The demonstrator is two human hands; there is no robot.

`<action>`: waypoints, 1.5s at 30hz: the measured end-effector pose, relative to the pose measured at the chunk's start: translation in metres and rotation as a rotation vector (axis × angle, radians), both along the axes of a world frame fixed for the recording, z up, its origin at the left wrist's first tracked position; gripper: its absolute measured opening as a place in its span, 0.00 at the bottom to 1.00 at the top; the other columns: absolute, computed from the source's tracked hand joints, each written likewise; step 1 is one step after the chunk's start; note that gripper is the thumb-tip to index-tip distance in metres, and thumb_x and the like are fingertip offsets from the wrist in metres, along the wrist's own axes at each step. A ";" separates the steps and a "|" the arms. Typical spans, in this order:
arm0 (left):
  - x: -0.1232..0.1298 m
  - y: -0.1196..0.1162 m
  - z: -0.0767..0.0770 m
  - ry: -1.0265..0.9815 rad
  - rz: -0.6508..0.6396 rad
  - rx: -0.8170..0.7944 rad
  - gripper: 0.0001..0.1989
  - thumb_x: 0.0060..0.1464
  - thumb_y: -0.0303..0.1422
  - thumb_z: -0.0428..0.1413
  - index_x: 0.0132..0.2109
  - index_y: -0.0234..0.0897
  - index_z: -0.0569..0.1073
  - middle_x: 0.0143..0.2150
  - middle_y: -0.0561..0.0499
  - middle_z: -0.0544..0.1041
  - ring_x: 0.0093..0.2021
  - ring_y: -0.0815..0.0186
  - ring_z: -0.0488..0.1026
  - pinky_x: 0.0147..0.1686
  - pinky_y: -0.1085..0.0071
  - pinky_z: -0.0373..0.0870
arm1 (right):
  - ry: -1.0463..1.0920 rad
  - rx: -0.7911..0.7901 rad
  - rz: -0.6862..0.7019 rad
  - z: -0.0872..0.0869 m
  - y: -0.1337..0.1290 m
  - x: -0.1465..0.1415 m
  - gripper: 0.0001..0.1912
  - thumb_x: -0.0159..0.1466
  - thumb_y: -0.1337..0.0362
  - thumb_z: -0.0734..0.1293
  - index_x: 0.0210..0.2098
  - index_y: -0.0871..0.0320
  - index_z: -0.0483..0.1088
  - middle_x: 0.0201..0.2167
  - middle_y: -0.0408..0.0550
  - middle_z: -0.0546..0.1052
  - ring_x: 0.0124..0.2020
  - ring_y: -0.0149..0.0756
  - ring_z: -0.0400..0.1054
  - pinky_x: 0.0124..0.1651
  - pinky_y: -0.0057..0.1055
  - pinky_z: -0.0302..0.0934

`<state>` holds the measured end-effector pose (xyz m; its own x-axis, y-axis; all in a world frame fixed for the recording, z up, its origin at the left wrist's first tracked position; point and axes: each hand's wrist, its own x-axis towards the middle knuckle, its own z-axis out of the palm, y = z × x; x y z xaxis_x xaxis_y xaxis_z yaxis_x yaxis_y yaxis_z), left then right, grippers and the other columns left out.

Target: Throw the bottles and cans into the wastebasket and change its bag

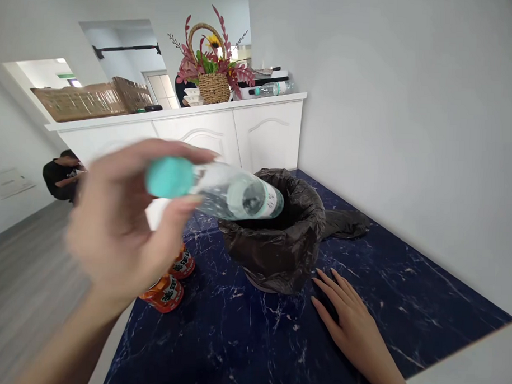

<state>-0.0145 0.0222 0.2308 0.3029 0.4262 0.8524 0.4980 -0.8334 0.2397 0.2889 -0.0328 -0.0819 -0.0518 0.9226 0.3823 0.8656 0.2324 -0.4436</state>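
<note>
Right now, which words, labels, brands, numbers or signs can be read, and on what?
None reads with certainty.
Held bottle: label characters too blurred.
Front red can, rear red can: dark characters, too unclear.
Cabinet-top bottle: label too small.
Distant green strip: too small to tell.

From my remote seat I'm watching the white cabinet (268,142) meeting a pale wall (401,118) rightward, grey floor (30,262) spreading before its left.

In front of the black-lined bin (274,257), bare tabletop (225,339) leaves a path. Left of the bin, two red cans (165,294) stand in the way; to its right, the right hand (352,318) rests just beside it, with crumpled black plastic (346,224) and the wall (393,124) beyond. The left hand (115,237) and its bottle (220,193) obstruct the bin's upper left.
</note>
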 end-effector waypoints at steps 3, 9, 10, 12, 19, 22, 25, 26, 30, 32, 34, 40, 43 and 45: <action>0.021 0.018 -0.008 0.125 -0.143 -0.045 0.16 0.71 0.35 0.62 0.63 0.49 0.73 0.61 0.51 0.82 0.61 0.56 0.81 0.61 0.54 0.82 | 0.005 0.019 0.001 0.003 0.000 -0.001 0.28 0.79 0.46 0.59 0.72 0.50 0.71 0.75 0.47 0.68 0.80 0.60 0.54 0.74 0.66 0.63; 0.034 0.027 -0.019 0.356 -0.263 -0.326 0.19 0.76 0.38 0.54 0.70 0.47 0.68 0.69 0.46 0.77 0.70 0.55 0.74 0.70 0.54 0.74 | -0.005 0.014 0.000 0.006 0.000 -0.002 0.28 0.80 0.46 0.59 0.72 0.51 0.70 0.76 0.46 0.67 0.80 0.59 0.53 0.75 0.65 0.63; 0.032 0.027 -0.021 0.336 -0.277 -0.334 0.20 0.77 0.38 0.52 0.71 0.48 0.66 0.69 0.46 0.78 0.70 0.55 0.74 0.71 0.53 0.73 | -0.006 0.014 0.000 0.006 0.000 -0.002 0.28 0.80 0.46 0.59 0.72 0.50 0.70 0.76 0.46 0.67 0.80 0.59 0.53 0.75 0.65 0.62; 0.026 0.027 -0.025 0.269 -0.260 -0.313 0.20 0.78 0.38 0.49 0.72 0.48 0.65 0.69 0.45 0.78 0.71 0.55 0.74 0.72 0.51 0.72 | -0.007 0.012 0.000 0.005 -0.001 -0.002 0.28 0.79 0.46 0.59 0.73 0.49 0.69 0.76 0.45 0.66 0.80 0.60 0.53 0.75 0.65 0.62; -0.017 0.045 -0.038 -0.069 0.156 -0.101 0.19 0.79 0.43 0.46 0.68 0.48 0.70 0.73 0.48 0.73 0.75 0.55 0.68 0.76 0.47 0.64 | -0.004 -0.004 0.004 0.004 -0.001 0.000 0.29 0.80 0.45 0.58 0.73 0.50 0.69 0.76 0.44 0.66 0.80 0.60 0.53 0.75 0.67 0.62; -0.045 0.059 -0.048 -0.017 0.384 -0.167 0.23 0.77 0.49 0.47 0.70 0.48 0.69 0.77 0.44 0.68 0.79 0.50 0.61 0.78 0.42 0.56 | 0.006 -0.019 0.001 0.003 -0.001 0.000 0.29 0.79 0.44 0.59 0.73 0.47 0.68 0.77 0.43 0.65 0.80 0.60 0.52 0.74 0.67 0.63; -0.075 0.072 -0.068 0.200 0.588 -0.392 0.39 0.72 0.58 0.48 0.78 0.43 0.58 0.83 0.36 0.54 0.84 0.41 0.43 0.78 0.34 0.47 | 0.007 -0.009 0.001 0.002 -0.002 0.000 0.29 0.79 0.45 0.59 0.74 0.47 0.68 0.77 0.43 0.65 0.80 0.60 0.52 0.74 0.66 0.64; -0.084 0.076 -0.076 0.278 0.633 -0.470 0.45 0.70 0.61 0.49 0.81 0.40 0.51 0.84 0.33 0.49 0.84 0.38 0.38 0.78 0.31 0.45 | 0.005 -0.002 0.002 0.002 -0.002 0.000 0.29 0.79 0.45 0.59 0.73 0.47 0.68 0.77 0.43 0.65 0.80 0.60 0.52 0.74 0.65 0.63; -0.113 0.087 -0.107 0.610 0.776 -0.694 0.62 0.58 0.68 0.55 0.83 0.35 0.44 0.84 0.25 0.42 0.81 0.18 0.36 0.71 0.17 0.43 | -0.005 0.001 0.001 0.003 -0.001 0.000 0.29 0.79 0.45 0.59 0.73 0.47 0.68 0.77 0.44 0.66 0.80 0.60 0.53 0.75 0.65 0.63; -0.124 0.090 -0.117 0.746 0.793 -0.801 0.64 0.53 0.69 0.58 0.83 0.36 0.46 0.83 0.23 0.45 0.78 0.14 0.45 0.68 0.19 0.52 | -0.015 0.000 -0.001 0.003 -0.001 0.000 0.29 0.79 0.46 0.59 0.73 0.48 0.68 0.77 0.44 0.66 0.80 0.60 0.53 0.74 0.66 0.63; -0.131 0.091 -0.122 0.828 0.710 -0.899 0.62 0.53 0.69 0.58 0.82 0.38 0.50 0.82 0.24 0.51 0.75 0.20 0.60 0.66 0.31 0.65 | -0.024 0.003 0.000 0.003 -0.001 0.000 0.29 0.80 0.46 0.58 0.73 0.48 0.68 0.77 0.43 0.66 0.80 0.59 0.53 0.75 0.66 0.63; -0.134 0.094 -0.123 0.948 0.593 -0.883 0.45 0.54 0.63 0.57 0.66 0.33 0.69 0.62 0.27 0.77 0.55 0.37 0.80 0.49 0.52 0.77 | -0.026 0.011 -0.001 0.003 -0.003 0.000 0.28 0.80 0.46 0.58 0.73 0.48 0.68 0.77 0.43 0.66 0.80 0.59 0.52 0.74 0.66 0.64; -0.130 0.096 -0.123 0.981 0.606 -0.833 0.32 0.55 0.59 0.57 0.53 0.38 0.73 0.49 0.33 0.82 0.47 0.40 0.81 0.41 0.55 0.74 | -0.012 0.016 -0.006 0.003 -0.003 0.000 0.28 0.80 0.46 0.59 0.73 0.48 0.68 0.76 0.43 0.67 0.80 0.59 0.53 0.74 0.65 0.64; -0.126 0.096 -0.122 0.990 0.608 -0.825 0.27 0.55 0.57 0.58 0.48 0.39 0.72 0.43 0.36 0.82 0.43 0.41 0.81 0.38 0.56 0.72 | -0.007 0.018 -0.007 0.003 -0.002 0.000 0.28 0.79 0.46 0.59 0.73 0.48 0.68 0.76 0.44 0.67 0.80 0.58 0.53 0.75 0.64 0.63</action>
<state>-0.1409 0.1184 0.1092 0.2105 0.9657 -0.1522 0.9676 -0.2280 -0.1086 0.2887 -0.0351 -0.0793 -0.0481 0.9160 0.3982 0.8701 0.2343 -0.4337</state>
